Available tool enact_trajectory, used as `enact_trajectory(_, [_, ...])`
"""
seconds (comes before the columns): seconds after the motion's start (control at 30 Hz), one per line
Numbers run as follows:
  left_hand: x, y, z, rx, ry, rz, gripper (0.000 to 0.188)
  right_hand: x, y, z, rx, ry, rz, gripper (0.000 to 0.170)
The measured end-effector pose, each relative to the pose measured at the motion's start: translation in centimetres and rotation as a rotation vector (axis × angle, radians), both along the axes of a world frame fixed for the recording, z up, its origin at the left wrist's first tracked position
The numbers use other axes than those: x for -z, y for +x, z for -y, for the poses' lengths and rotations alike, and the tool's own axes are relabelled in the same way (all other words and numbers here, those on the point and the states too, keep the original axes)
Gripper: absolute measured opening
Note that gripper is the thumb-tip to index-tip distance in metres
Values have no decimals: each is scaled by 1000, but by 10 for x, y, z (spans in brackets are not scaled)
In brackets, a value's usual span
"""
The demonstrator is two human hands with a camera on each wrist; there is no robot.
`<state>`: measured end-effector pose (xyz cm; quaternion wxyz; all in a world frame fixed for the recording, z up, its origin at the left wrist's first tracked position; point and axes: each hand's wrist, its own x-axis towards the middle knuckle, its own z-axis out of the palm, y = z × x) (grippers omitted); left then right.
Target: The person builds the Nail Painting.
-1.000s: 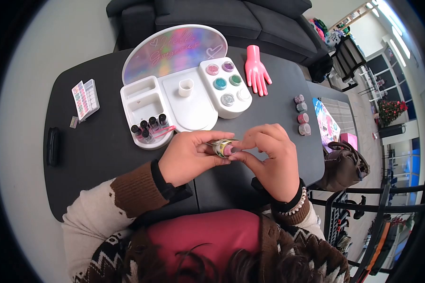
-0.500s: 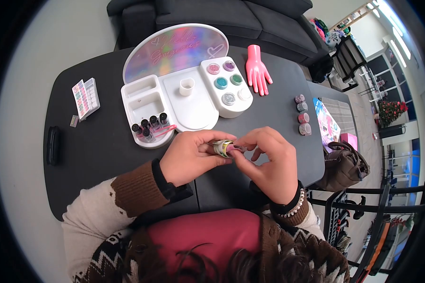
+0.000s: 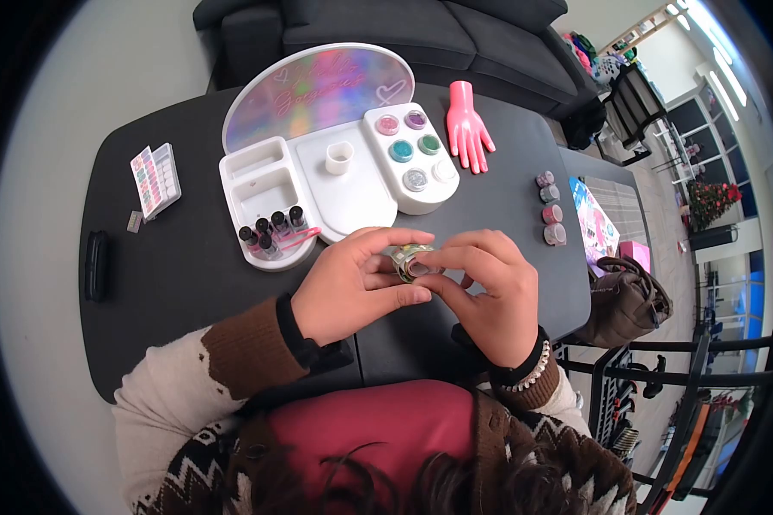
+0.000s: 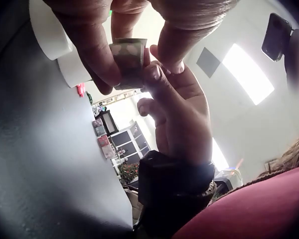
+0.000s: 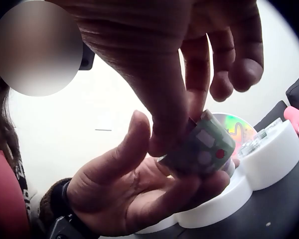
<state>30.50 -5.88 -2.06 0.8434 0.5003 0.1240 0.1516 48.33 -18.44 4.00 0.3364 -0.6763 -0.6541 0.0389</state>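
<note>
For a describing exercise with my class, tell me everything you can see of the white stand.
The white stand looks like smooth plastic and sits on the dark table. An upright rounded panel, iridescent with script and hearts, rises behind. The compartmented left tray holds black-capped bottles and a pink stick; a white cup stands centrally; round pots sit in the raised right block. The left hand is close to the near edge, with no contact visible.

Both hands [image 3: 352, 287] meet, fingers bent, sleeved forearms angled inward.
</note>
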Motion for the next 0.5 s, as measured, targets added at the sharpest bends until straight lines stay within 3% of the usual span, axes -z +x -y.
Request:
enact_trajectory(0.2, [15,7,2,-109,-116,4,54,3,3,-6,-78,61,-1,41])
enact_trajectory(0.5, [15,6,-4,-91,-151,1,60,-4,6,-1,-34,41,-48,33])
